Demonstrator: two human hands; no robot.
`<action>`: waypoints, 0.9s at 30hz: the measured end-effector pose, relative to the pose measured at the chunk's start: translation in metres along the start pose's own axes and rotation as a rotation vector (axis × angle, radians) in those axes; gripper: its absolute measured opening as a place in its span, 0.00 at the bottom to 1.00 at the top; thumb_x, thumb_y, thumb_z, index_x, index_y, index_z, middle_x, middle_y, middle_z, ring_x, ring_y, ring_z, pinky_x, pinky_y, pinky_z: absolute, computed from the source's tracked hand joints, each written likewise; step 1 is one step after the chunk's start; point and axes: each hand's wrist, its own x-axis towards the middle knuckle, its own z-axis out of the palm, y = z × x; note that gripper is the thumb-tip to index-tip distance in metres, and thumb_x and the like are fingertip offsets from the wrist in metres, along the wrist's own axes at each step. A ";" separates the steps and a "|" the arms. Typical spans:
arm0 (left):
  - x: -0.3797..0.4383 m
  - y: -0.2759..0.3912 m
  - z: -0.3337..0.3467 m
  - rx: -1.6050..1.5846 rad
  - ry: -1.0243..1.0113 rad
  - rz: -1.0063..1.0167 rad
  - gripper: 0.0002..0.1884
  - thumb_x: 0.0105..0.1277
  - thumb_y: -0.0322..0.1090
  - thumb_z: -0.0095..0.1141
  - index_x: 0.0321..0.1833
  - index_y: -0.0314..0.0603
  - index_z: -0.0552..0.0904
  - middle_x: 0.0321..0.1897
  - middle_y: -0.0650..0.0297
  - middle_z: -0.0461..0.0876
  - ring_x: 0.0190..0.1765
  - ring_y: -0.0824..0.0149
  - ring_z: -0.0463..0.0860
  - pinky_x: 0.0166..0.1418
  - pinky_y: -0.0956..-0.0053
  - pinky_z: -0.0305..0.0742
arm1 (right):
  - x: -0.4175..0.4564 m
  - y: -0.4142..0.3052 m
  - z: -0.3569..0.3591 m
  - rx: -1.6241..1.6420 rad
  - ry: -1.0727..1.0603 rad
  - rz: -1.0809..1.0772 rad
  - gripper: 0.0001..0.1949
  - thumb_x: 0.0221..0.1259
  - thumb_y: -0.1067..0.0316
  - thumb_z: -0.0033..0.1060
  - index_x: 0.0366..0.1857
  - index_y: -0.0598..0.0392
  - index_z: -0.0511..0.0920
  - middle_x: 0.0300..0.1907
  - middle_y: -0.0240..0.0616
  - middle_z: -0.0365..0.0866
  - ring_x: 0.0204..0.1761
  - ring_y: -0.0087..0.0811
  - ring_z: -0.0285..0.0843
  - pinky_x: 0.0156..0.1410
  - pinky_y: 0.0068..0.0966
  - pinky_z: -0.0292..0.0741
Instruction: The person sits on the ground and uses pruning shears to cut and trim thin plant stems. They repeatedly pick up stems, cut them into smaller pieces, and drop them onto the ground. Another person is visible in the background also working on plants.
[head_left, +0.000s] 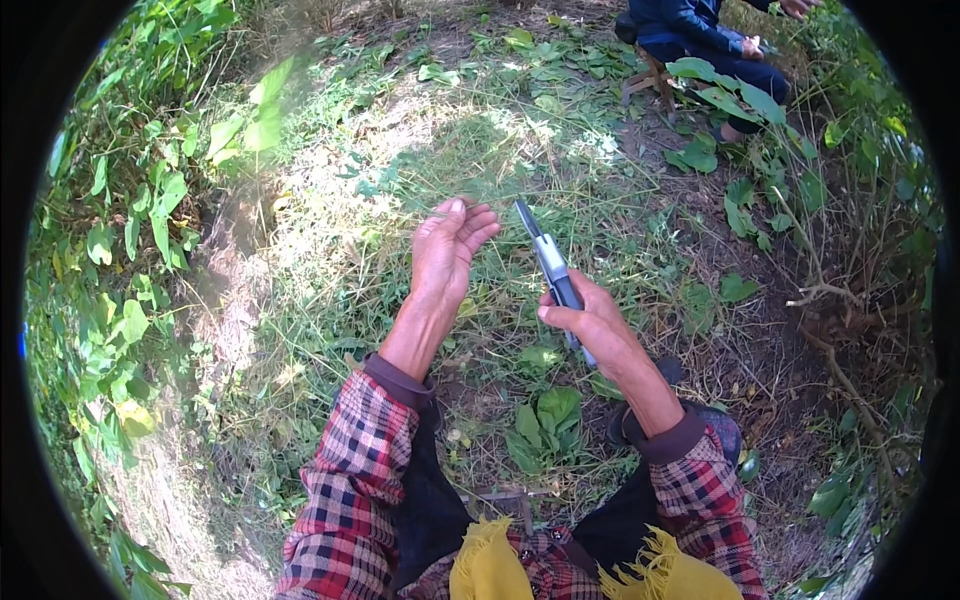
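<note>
My right hand (600, 319) is closed around the handles of pruning shears (553, 262), whose dark blades point up and away from me. To the left of the blades is my left hand (446, 251), palm turned up and fingers curled, with a thin green stem (431, 215) by its thumb; whether it grips the stem is hard to tell. Cut grass and weeds (495, 165) cover the ground beneath both hands. A low broad-leaved plant (546, 431) grows between my feet.
Leafy vines (135, 210) rise on the left. At the upper right a person (690, 37) sits on a wooden stool (652, 79). Bare woody branches (844, 360) and leafy shrubs stand on the right. Yellow fringed cloth (491, 562) hangs at my front.
</note>
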 end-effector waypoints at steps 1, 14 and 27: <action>0.000 0.000 -0.001 0.003 0.004 0.001 0.08 0.73 0.29 0.44 0.46 0.30 0.74 0.43 0.48 0.81 0.44 0.58 0.84 0.52 0.63 0.83 | 0.000 0.000 0.000 0.001 -0.003 -0.001 0.24 0.52 0.65 0.64 0.53 0.61 0.72 0.36 0.31 0.74 0.38 0.25 0.71 0.46 0.24 0.68; -0.006 -0.015 0.001 0.038 -0.109 -0.096 0.09 0.72 0.30 0.47 0.46 0.30 0.76 0.40 0.49 0.82 0.43 0.59 0.84 0.50 0.64 0.84 | 0.002 0.001 -0.003 0.053 0.033 0.033 0.18 0.51 0.66 0.62 0.45 0.61 0.73 0.32 0.31 0.73 0.32 0.25 0.71 0.40 0.24 0.68; -0.011 -0.021 0.011 0.227 -0.095 -0.005 0.10 0.73 0.29 0.45 0.47 0.29 0.77 0.39 0.49 0.82 0.39 0.60 0.85 0.45 0.67 0.85 | 0.001 -0.003 -0.003 -0.447 0.258 -0.092 0.13 0.46 0.70 0.60 0.35 0.62 0.70 0.22 0.46 0.73 0.25 0.41 0.75 0.32 0.37 0.69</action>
